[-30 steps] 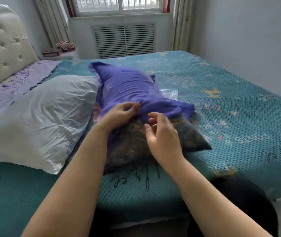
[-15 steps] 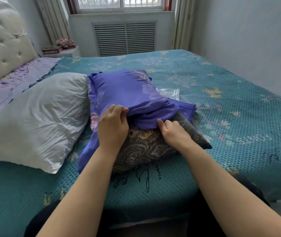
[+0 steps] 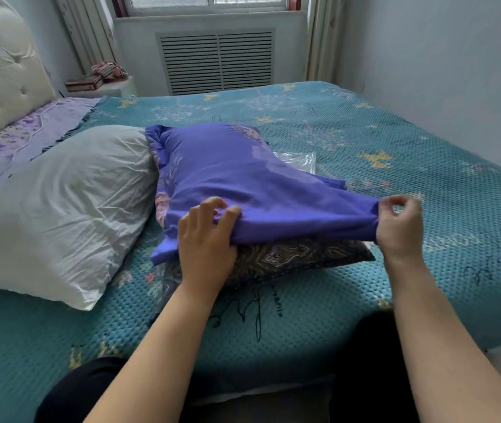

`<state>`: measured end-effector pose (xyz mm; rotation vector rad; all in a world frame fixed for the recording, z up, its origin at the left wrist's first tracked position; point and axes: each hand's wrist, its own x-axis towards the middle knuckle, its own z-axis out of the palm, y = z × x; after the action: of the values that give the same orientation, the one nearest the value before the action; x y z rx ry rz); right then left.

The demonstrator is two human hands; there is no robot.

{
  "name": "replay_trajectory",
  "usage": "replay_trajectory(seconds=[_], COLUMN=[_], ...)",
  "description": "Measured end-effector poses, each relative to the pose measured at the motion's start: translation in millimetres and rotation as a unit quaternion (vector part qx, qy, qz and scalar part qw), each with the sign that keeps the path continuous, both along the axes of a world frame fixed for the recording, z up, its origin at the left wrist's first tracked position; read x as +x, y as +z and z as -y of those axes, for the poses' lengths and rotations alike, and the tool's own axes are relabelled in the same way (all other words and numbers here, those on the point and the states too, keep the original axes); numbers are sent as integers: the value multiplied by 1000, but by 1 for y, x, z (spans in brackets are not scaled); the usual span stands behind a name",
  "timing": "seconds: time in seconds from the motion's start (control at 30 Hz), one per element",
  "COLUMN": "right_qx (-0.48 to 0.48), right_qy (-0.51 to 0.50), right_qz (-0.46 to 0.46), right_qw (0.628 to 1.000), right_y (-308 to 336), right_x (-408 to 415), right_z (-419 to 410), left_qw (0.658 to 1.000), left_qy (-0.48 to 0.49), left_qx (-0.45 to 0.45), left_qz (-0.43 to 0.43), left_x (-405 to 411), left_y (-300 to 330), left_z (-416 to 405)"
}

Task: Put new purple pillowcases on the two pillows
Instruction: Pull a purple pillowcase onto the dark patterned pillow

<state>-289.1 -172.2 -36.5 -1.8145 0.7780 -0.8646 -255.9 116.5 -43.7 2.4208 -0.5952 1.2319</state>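
Purple pillowcase (image 3: pixel 243 184) half on the patterned pillow (image 3: pixel 298 254); left hand (image 3: pixel 205 239) and right hand (image 3: pixel 398 224) both pinching its hem. Next, probably tug it over that bare end.

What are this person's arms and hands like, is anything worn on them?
Both forearms are bare right down to the frame's lower edge, with no sleeves in view. The left hand and right hand wear no gloves, and no ring, watch or bracelet shows. Fingernails look short and unpainted.
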Motion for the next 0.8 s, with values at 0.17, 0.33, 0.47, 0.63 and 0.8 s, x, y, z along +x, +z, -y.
replay_trajectory(seconds=[0.17, 0.33, 0.47, 0.63, 0.8], right_qx=[447, 349, 162, -186, -373], right_qy=[221, 109, -124, -143, 158], right_qz=[1, 197, 85, 11, 119], right_qw=[867, 910, 975, 972, 906], right_y=[-20, -19, -47, -46, 0], right_x=[-6, -17, -30, -25, 5], right_z=[5, 1, 4, -7, -76], left_qw=[995, 988, 978, 953, 955], left_qy=[-97, -78, -50, -26, -71], left_qx=[31, 100, 130, 191, 179], left_qz=[23, -86, -158, -234, -224], left_x=[-26, -24, -25, -25, -35], left_y=[-1, -20, -23, -15, -23], left_z=[19, 19, 23, 20, 13])
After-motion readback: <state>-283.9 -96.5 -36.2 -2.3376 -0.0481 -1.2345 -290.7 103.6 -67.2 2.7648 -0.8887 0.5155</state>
